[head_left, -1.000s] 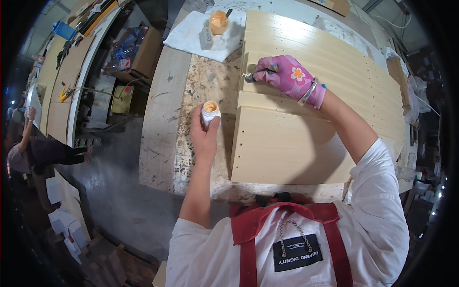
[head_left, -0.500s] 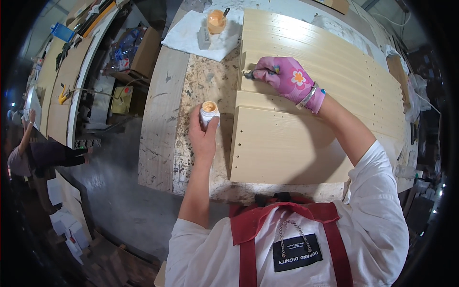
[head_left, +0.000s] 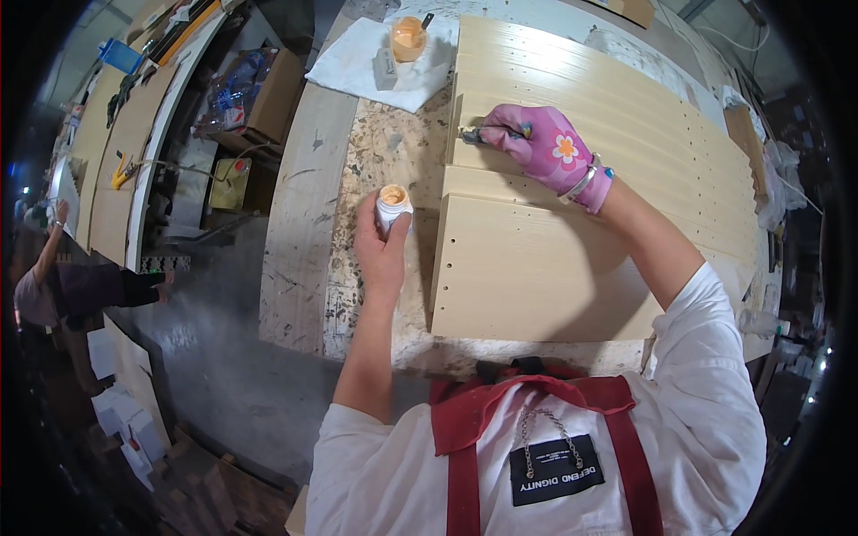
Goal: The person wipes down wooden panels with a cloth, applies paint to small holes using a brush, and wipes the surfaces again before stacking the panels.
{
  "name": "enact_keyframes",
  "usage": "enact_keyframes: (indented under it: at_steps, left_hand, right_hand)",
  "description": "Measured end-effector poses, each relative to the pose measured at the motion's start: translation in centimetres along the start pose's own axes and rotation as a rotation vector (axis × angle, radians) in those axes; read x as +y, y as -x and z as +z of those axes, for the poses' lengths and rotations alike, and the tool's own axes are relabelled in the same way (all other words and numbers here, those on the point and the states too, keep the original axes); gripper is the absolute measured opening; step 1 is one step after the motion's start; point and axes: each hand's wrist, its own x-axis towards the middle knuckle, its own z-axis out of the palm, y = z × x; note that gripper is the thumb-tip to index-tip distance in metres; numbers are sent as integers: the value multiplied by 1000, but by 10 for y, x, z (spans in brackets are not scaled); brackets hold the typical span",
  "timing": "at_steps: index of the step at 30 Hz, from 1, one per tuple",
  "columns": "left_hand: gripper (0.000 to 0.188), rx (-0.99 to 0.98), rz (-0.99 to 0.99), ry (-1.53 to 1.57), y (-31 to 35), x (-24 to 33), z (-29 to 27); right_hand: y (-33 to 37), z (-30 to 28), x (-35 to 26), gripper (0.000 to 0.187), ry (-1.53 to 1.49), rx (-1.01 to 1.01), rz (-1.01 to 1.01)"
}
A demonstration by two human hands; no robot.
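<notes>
My bare left hand [head_left: 379, 257] is closed round a small white jar [head_left: 393, 214], upright and open at the top, with light orange paste inside. My right hand [head_left: 538, 147], in a pink glove with a flower on it, pinches a small dark scraper [head_left: 471, 136]; most of the tool is hidden by the fingers. The scraper's tip rests at the left edge of one of several cream-coloured boards [head_left: 545, 259]. These boards lie overlapping like steps, with rows of small holes near their ends. The jar is held just left of the boards, above the bench.
A stained workbench [head_left: 375, 161] carries the boards. On a white cloth [head_left: 344, 67] at the far left stand a cup of orange paste [head_left: 408, 40] with a tool in it and a grey block [head_left: 385, 70]. Shelving [head_left: 170, 134] and another person [head_left: 76, 290] are at left.
My right hand has shifted slightly to the right, the scraper still at the board's edge. The pale lump of paste seen at its tip before looks smaller. My left hand keeps holding the jar.
</notes>
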Motion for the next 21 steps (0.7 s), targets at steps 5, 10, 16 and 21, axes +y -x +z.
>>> enact_keyframes:
  at_steps: [5,10,16,21]
  left_hand:
    - [45,10,-9,0,1,1,1]
    - [45,25,5,-48,-1,0,0]
    - [45,22,19,-35,0,1,2]
    - [45,7,-3,-97,2,4,0]
  right_hand:
    - [-1,-4,-5,15,138,-58,-59]
    - [-13,-4,-3,13,89,-18,91]
    - [0,-4,-9,10,173,-40,-94]
    - [-14,-1,-15,12,283,-63,-91]
